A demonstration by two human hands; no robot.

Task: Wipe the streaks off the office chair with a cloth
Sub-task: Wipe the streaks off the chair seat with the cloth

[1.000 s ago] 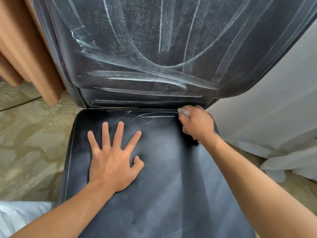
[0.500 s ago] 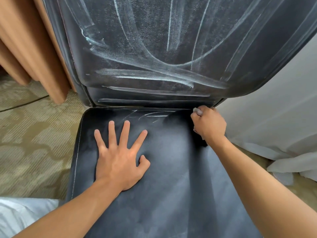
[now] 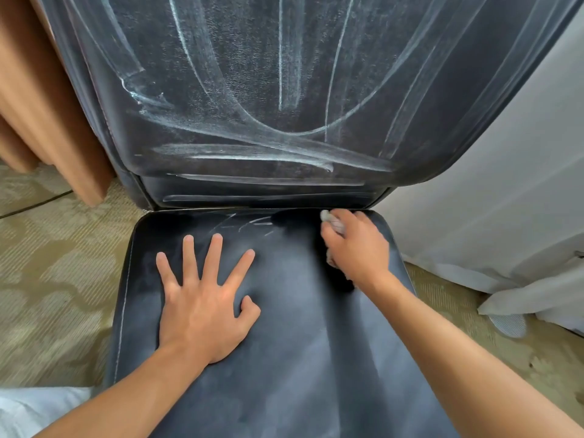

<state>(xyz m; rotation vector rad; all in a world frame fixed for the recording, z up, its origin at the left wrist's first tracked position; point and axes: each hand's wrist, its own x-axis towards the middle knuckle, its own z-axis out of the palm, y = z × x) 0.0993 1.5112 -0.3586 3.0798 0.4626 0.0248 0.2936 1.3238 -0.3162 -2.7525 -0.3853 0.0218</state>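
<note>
A black leather office chair fills the head view, its seat (image 3: 284, 358) below and its backrest (image 3: 252, 74) above. White streaks (image 3: 252, 147) arc across the backrest, and a few short ones (image 3: 249, 224) mark the seat's rear edge. My left hand (image 3: 202, 298) lies flat on the seat with fingers spread. My right hand (image 3: 355, 245) grips a small pale cloth (image 3: 330, 218) against the seat's rear right corner, just right of the short streaks. Most of the cloth is hidden under the fingers.
An orange-brown curtain (image 3: 38, 105) hangs at the left over patterned beige carpet (image 3: 57, 279). White fabric (image 3: 505, 200) drapes along the right and pools on the floor. More white fabric (image 3: 31, 412) shows at the bottom left corner.
My right hand slid with the cloth along the seat's rear edge, first rightward, then back left toward the short streaks. The left hand stayed flat. The camera view shifted slightly.
</note>
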